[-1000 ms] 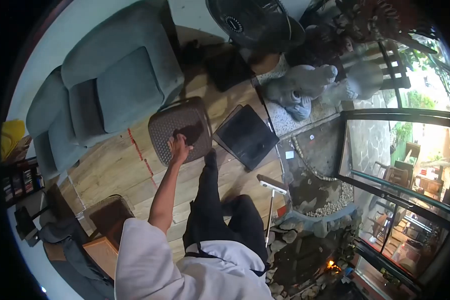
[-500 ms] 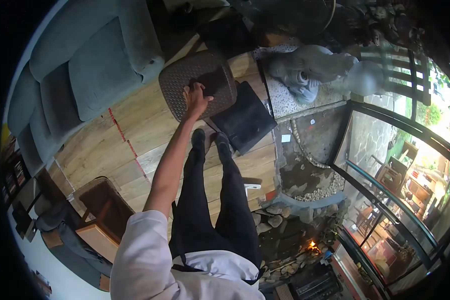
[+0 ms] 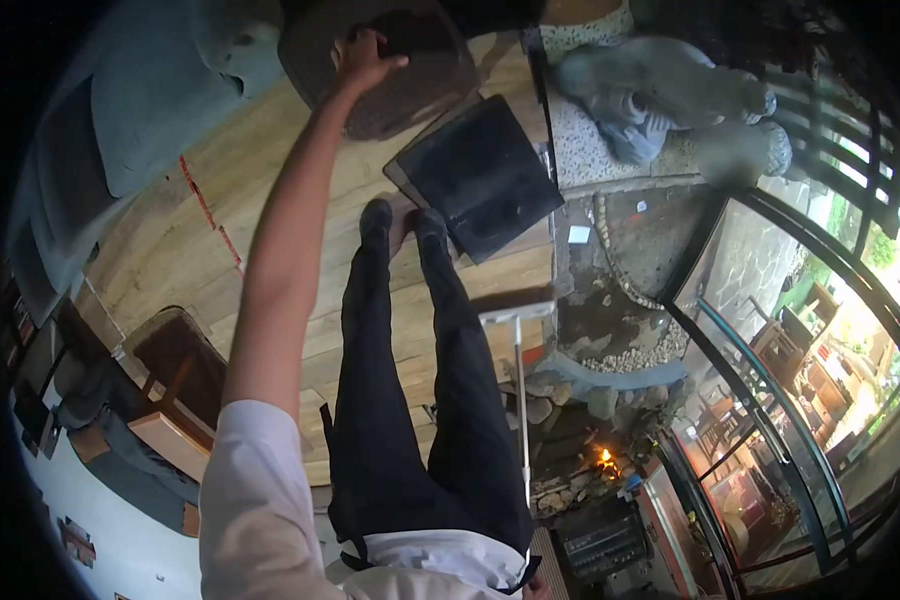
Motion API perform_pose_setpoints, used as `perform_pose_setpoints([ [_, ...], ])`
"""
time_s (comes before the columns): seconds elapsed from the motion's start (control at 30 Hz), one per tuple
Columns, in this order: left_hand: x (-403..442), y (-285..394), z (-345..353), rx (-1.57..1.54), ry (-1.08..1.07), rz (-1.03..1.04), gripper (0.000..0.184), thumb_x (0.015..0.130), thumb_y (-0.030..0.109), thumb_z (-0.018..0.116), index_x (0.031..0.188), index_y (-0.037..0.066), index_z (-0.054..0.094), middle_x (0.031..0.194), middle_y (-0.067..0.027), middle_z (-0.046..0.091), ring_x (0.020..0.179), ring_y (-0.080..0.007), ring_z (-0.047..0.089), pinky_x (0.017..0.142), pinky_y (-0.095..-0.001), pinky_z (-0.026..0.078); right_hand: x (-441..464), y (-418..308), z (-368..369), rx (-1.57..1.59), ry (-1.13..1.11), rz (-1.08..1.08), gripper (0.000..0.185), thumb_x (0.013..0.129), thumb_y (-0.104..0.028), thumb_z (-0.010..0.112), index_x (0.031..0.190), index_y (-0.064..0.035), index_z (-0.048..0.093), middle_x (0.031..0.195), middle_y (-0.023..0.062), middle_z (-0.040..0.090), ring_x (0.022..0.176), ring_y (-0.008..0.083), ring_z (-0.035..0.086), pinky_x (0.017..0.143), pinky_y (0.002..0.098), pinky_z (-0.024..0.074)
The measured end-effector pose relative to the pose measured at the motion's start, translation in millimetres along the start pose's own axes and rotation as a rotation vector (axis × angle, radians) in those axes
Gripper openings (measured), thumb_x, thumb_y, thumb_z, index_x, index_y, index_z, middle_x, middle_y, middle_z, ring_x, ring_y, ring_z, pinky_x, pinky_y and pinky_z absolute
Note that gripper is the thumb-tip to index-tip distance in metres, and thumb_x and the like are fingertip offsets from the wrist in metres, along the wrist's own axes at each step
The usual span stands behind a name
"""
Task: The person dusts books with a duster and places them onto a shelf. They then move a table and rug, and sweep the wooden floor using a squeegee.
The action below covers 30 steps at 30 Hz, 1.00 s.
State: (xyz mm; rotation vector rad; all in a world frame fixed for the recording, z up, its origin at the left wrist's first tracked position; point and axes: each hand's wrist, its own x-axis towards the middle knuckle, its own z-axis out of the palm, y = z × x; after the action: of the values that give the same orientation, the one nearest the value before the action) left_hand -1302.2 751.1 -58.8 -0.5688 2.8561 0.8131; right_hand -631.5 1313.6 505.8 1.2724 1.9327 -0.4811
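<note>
My left hand rests on the dark brown woven-look stool, arm stretched far forward. Its fingers are apart, the thumb pointing right. A flat black panel-like thing lies on the floor just past my feet, close to the stool. By my right leg stands a long-handled flat mop, its pale head near the floor and its pole running back to my hip. At the bottom edge only a little of my right hand shows, seemingly around the pole; the fingers are mostly hidden.
A grey sofa lies to the left. At upper right a stone statue sits on a speckled ledge. A stone-edged basin with pebbles and a small flame borders the wooden floor on the right, beside glass doors.
The stool has slid farther from my feet with my left hand on it. More of the mop head and pole shows beside my right leg. The view has shifted too.
</note>
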Motion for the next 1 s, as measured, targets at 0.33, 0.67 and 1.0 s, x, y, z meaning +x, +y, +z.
perform_pose_setpoints([
  [0.33,23,55,-20,-0.066,-0.020,-0.288,0.060,0.081,0.044,0.074,0.125,0.009,0.052,0.134,-0.0160,0.050,0.131,-0.0353,0.038,0.114,-0.0511,0.018,30,-20,-39,-0.060,0.003,-0.115,0.026,0.083,-0.015,0.065,0.102,0.0035,0.068,0.068,0.0018,0.059,0.060,0.0076,0.053,0.053,0.0252,0.0419],
  [0.67,-23,1,5,-0.113,0.237,0.120,0.043,0.089,0.040,0.064,0.119,0.011,0.055,0.129,-0.0143,0.052,0.123,-0.0363,0.038,0.107,-0.0522,0.024,74,-42,-50,0.023,0.065,-0.135,0.030,0.081,-0.018,0.073,0.103,0.0027,0.068,0.060,-0.0032,0.053,0.054,0.0057,0.046,0.048,0.0253,0.0378],
  [1.0,-560,-126,-44,0.231,-0.600,-0.319,0.047,0.088,0.041,0.061,0.119,0.008,0.051,0.103,-0.0224,0.064,0.098,-0.0443,0.060,0.081,-0.0570,0.045,142,-48,-108,-0.546,0.000,-0.399,0.030,0.083,-0.026,0.068,0.077,0.0032,0.064,0.055,0.0118,0.054,0.051,0.0179,0.051,0.050,0.0382,0.0395],
])
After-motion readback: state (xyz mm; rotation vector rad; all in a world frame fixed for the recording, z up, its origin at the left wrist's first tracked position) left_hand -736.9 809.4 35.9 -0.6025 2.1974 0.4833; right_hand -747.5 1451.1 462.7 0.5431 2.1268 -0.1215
